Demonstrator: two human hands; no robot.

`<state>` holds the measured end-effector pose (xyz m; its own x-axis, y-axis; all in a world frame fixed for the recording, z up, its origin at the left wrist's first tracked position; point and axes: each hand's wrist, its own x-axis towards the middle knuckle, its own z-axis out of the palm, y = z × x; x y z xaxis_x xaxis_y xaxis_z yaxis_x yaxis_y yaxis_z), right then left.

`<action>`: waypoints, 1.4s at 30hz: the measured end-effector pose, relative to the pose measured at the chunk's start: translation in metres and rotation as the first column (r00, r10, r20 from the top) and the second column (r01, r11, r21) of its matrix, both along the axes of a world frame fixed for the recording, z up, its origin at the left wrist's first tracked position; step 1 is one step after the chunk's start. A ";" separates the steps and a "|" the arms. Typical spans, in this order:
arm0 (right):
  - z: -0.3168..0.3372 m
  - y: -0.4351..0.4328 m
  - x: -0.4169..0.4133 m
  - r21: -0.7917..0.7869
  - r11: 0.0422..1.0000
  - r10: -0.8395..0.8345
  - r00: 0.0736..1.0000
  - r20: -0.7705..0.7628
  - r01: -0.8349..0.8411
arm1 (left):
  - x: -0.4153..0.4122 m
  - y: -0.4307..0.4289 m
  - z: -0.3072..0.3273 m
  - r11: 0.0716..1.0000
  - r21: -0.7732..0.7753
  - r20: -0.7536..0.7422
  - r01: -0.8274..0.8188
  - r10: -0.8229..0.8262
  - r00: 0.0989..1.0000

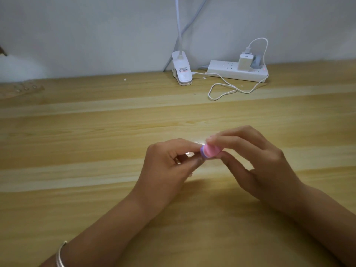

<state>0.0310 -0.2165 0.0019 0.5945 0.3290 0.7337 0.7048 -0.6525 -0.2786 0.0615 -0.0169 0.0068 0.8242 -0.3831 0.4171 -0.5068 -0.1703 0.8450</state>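
Note:
A small pink object with a purple band at its left end (pixel 210 151) is held just above the wooden table (pixel 96 143), near the middle of the view. My left hand (pixel 169 166) pinches its purple end between thumb and curled fingers. My right hand (pixel 258 162) pinches the pink part from the right, forefinger over the top and thumb underneath. What the object is I cannot make out; much of it is hidden by my fingers. A silver bangle (pixel 60 255) circles my left wrist.
At the back of the table stand a white clip-on lamp base (pixel 182 71) and a white power strip (pixel 238 72) with a charger plugged in. A white cable (pixel 223 87) loops across the wood between them. A grey wall rises behind.

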 end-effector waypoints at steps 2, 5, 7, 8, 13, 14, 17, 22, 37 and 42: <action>-0.001 -0.001 0.000 0.004 1.000 -0.020 1.000 -0.008 0.020 | 0.001 0.000 -0.001 1.000 0.004 -0.034 -0.011 0.012 0.999; -0.006 0.008 -0.005 -0.026 0.999 0.034 0.999 0.028 -0.033 | 0.001 0.002 -0.001 0.999 -0.022 -0.071 0.022 -0.024 0.997; -0.006 0.007 -0.004 -0.037 0.999 0.033 0.999 0.031 -0.032 | 0.001 0.003 -0.001 0.999 -0.037 -0.090 0.039 -0.042 0.995; -0.005 0.003 -0.003 -0.026 1.000 0.015 1.000 0.021 -0.014 | 0.002 0.002 -0.001 0.998 -0.042 -0.103 0.039 -0.043 0.994; -0.008 0.004 -0.004 -0.025 0.999 0.040 0.999 0.011 -0.040 | 0.003 0.002 -0.003 0.997 -0.072 -0.163 0.034 -0.045 0.986; -0.009 0.005 -0.005 -0.044 0.998 0.045 0.999 0.026 -0.044 | 0.004 0.003 -0.003 0.996 -0.081 -0.161 0.039 -0.052 0.986; -0.006 -0.009 0.005 -0.017 0.998 -0.055 0.998 0.003 0.055 | 0.004 0.002 -0.003 0.986 -0.154 -0.181 0.056 -0.083 0.980; 0.000 -0.027 0.012 0.123 0.967 -0.217 0.973 -0.075 0.225 | 0.004 0.002 -0.002 0.982 -0.183 -0.236 0.036 -0.079 0.969; -0.003 -0.005 0.001 -0.046 0.998 -0.033 0.999 0.028 0.034 | 0.002 0.003 -0.003 0.992 -0.123 -0.140 0.041 -0.058 0.988; 0.003 -0.010 0.001 0.072 0.994 -0.084 0.996 0.027 0.082 | 0.001 0.001 -0.002 0.992 -0.121 -0.167 0.025 -0.046 0.985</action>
<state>0.0315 -0.2264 0.0053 0.5953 0.2261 0.7710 0.6576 -0.6886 -0.3057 0.0625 -0.0161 0.0053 0.8736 -0.3699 0.3163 -0.3584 -0.0491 0.9323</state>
